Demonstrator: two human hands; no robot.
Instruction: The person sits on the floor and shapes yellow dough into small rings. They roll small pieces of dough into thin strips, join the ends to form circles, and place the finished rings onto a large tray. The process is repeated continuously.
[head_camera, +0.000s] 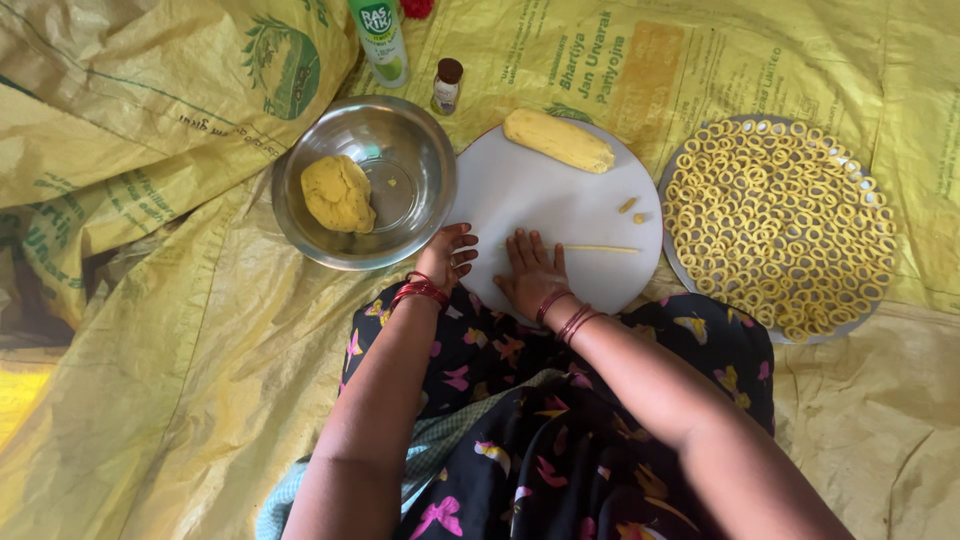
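My right hand (533, 272) lies flat, palm down, fingers spread, on the round white board (520, 200), pressing on the near end of a thin yellow dough strand (600, 248) that runs out to the right across the board. My left hand (447, 257) is loose, fingers half curled, holding nothing, resting at the board's left edge just beside the steel bowl (420, 150). Red bangles on both wrists.

On the board's far side lies a thick yellow dough log (558, 140); two small dough bits (632, 210) sit to the right, near the strand's far end, apart from it. In the steel bowl, a lump of yellow dough (338, 194) sits against the left wall.

Right of the board, touching or nearly so, a round tray (860, 300) packed with small yellow dough rings (775, 220). Beyond the bowl stand a green-and-white bottle (380, 40) and a small brown-capped vial (446, 86). Everything rests on yellow woven sacks (150, 300) spread on the floor. My lap in black floral cloth (540, 440) sits at the near edge of the board
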